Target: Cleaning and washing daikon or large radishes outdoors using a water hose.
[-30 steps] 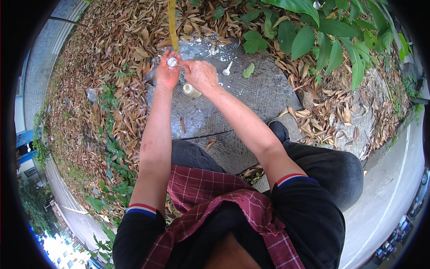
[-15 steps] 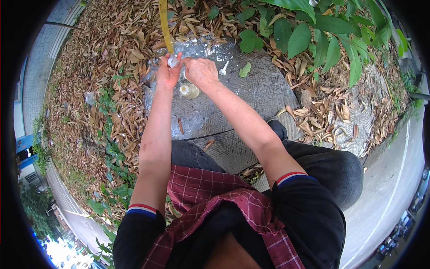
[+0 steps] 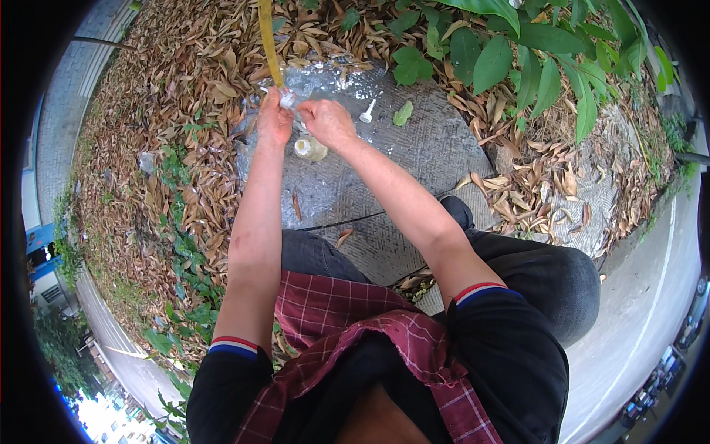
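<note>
My left hand [image 3: 274, 120] is closed around a small white plastic piece [image 3: 287, 101], held just under the lower end of a yellow strip [image 3: 268, 41]. To its right, my right hand [image 3: 328, 123] has its fingers curled into a pinch close to that piece. Whatever lies between the right fingers is too small to make out. Just below both hands, a pale squat bottle [image 3: 311, 149] with an uncovered mouth sits on the grey slab [image 3: 399, 159]. A white nozzle-shaped cap [image 3: 367, 112] lies apart on the slab, right of my right hand.
White splashes and clear plastic film [image 3: 296, 200] cover parts of the slab. Dry brown leaves [image 3: 148, 126] surround it on the left and behind. Green leafy branches [image 3: 518, 55] overhang the far right. A single green leaf [image 3: 403, 113] rests near the cap.
My right hand has shifted slightly left toward the white piece. The left fingers have turned a little around it. The bottle and cap stay where they were.
</note>
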The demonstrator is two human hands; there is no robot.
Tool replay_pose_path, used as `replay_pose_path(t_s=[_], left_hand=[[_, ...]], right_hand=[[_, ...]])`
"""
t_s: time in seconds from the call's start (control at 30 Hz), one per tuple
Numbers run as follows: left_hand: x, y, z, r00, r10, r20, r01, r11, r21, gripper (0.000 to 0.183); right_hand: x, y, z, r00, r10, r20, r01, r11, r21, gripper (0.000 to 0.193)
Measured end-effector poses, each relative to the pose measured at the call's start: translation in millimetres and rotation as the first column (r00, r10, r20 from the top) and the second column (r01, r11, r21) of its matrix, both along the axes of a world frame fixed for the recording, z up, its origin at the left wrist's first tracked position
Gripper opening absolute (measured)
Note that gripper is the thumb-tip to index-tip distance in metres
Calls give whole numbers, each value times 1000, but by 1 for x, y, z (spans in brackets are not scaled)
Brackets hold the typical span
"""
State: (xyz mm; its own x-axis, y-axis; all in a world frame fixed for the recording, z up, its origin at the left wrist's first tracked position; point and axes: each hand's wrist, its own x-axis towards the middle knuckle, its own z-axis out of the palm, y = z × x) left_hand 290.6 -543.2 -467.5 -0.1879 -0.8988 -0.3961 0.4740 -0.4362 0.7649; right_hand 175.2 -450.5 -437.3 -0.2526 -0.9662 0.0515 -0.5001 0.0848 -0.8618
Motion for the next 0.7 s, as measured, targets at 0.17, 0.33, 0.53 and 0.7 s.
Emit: replay_pose_path(t_s=[0.17, 0.33, 0.53, 0.7], left_hand=[[4, 8, 5, 991, 23, 134, -13, 997, -74, 13], [-21, 11, 4, 953, -261, 151, 248, 964, 100, 20], [20, 6, 2, 934, -86, 346, 61, 995, 81, 20], [46, 17, 5, 883, -118, 454, 100, 993, 62, 23]], right_hand=[[-59, 0, -26, 998, 36, -47, -17, 936, 352, 24], [-49, 35, -114, 866, 498, -41, -385, 718, 581, 35], [-33, -23, -49, 986, 132, 99, -146, 976, 162, 32], [9, -68, -24, 172, -21, 985, -347, 934, 81, 31]])
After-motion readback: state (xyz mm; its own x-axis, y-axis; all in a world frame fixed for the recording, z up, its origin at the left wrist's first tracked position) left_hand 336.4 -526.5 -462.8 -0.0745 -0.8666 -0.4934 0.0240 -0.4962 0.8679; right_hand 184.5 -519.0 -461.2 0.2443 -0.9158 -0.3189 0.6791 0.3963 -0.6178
